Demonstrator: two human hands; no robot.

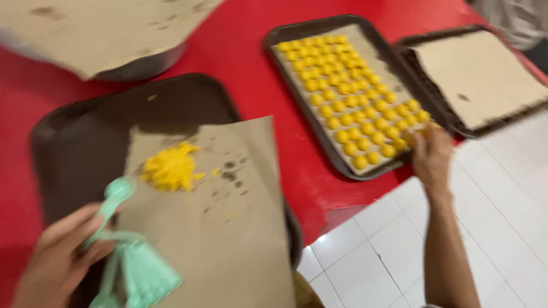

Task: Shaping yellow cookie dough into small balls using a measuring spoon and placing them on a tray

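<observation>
Down at the near left corner of the red desk, a mint-green plastic tool is gripped by the left hand, its fingers closed around the handle. The tool's long axis runs up and slightly right, its rounded tip directed at the yellow dough heap, which lies just beyond that tip on brown paper spread over a dark tray. The left hand is much the nearer to the heap. At the desk's near right edge, the right hand is laid on the near corner of a second tray filled with rows of yellow dough balls; whether its fingers are pinched on anything cannot be told through the blur
</observation>
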